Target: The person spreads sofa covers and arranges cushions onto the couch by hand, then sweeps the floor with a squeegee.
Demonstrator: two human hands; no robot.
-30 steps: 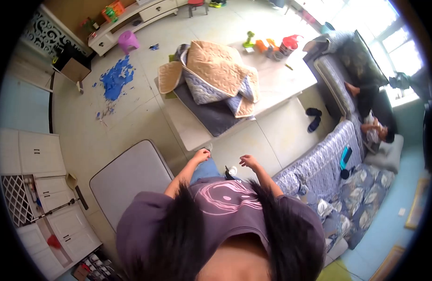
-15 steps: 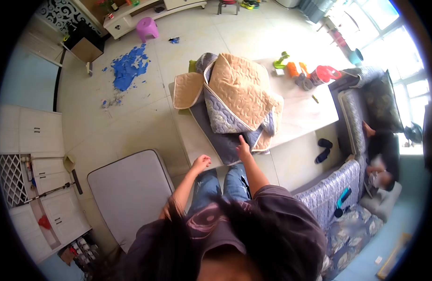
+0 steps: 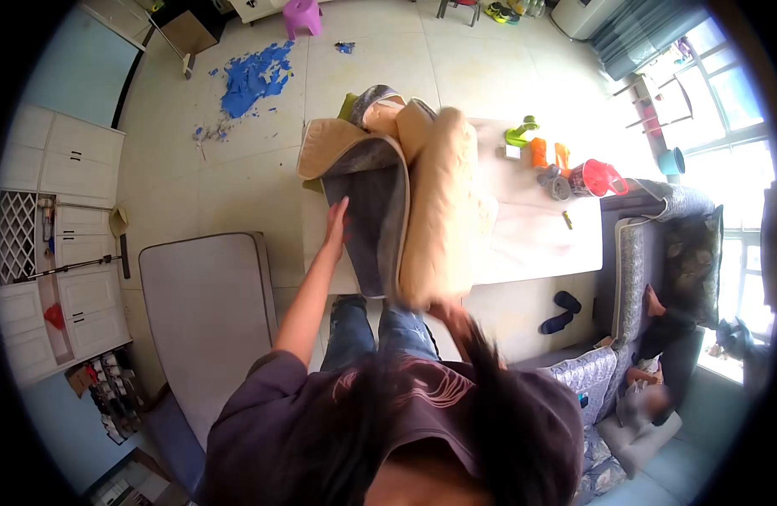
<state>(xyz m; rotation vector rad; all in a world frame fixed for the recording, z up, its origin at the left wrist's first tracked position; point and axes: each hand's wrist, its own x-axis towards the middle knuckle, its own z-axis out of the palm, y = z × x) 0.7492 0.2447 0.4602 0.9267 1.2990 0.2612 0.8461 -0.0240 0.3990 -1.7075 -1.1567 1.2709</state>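
A quilted sofa cover (image 3: 440,215), tan on one face and grey on the other, lies bunched and partly lifted on the light table (image 3: 536,240). Its near end is in my right hand (image 3: 447,312), which is slightly blurred, its fingers partly hidden by the fabric. My left hand (image 3: 338,223) has its fingers stretched out at the left edge of a dark grey cushion (image 3: 363,223), beneath the raised cover. I cannot tell whether it touches the cushion. More folded tan and grey fabric (image 3: 381,110) is heaped at the table's far end.
Right of the cover stand a red-handled bucket (image 3: 595,179), orange items (image 3: 538,152) and a green object (image 3: 521,131). A large grey cushion (image 3: 204,312) lies on the left. Blue scraps (image 3: 253,80) litter the floor. A person (image 3: 658,354) rests on the right-hand sofa (image 3: 624,261).
My right hand has taken hold of the cover and pulled its near end toward me, unfolding it. The left hand has moved forward to the grey cushion, and its fingers have straightened.
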